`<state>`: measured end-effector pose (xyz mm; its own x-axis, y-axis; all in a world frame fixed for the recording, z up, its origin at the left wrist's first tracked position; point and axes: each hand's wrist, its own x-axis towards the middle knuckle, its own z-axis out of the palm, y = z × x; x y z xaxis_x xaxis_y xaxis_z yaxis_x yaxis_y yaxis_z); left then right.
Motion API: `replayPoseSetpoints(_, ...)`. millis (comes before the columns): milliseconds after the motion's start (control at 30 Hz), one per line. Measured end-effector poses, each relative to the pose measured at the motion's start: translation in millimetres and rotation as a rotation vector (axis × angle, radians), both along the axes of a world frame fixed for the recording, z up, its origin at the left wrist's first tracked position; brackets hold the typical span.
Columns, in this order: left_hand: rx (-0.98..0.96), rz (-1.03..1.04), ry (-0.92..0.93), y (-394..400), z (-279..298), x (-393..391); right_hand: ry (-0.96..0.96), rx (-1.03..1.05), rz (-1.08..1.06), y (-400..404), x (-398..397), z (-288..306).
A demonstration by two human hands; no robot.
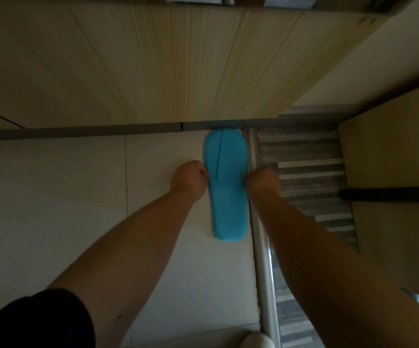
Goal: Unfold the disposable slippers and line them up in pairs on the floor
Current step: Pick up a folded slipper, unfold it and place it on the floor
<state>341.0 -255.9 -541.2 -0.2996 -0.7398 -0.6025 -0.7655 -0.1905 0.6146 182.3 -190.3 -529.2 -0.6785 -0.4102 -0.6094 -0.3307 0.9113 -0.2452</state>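
Hands pinch one flat light-blue fabric disposable slipper at its sides: left hand on the left edge, right hand on the right. It lies on pale floor tiles, toe touching the grey skirting.

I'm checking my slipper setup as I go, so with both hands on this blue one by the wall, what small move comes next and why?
Probably lift the flat upper open. The blue slipper lies flat, toe at the baseboard, with the left hand and right hand pinching its edges at the strap, which still looks folded down.
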Motion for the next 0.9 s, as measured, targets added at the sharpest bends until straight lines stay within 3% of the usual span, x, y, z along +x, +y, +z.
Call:
replayPoseSetpoints(233,0.14,-0.057,0.106,-8.0,9.9,16.4,-0.027,-0.01,0.019,-1.8,-1.3,2.2)
replayPoseSetpoints(333,0.126,-0.094,0.023,-5.1,16.3,26.5,-0.071,-0.025,0.037,-1.8,-2.8,13.2)
replayPoseSetpoints(467,0.153,-0.092,-0.002,23.7,51.4,51.4,0.133,0.044,0.205,13.0,8.2,54.7)
replayPoseSetpoints(600,0.189,-0.217,-0.049,67.7,114.8,74.1,0.255,0.089,0.377,45.5,28.7,114.0)
replayPoseSetpoints(733,-0.08,-0.502,-0.23,98.9,194.1,86.6,0.371,0.128,0.571,92.6,54.2,179.4)
replayPoseSetpoints(900,-0.421,-0.74,-0.328,118.5,290.1,91.0,0.402,0.078,0.591,137.0,79.3,259.0)
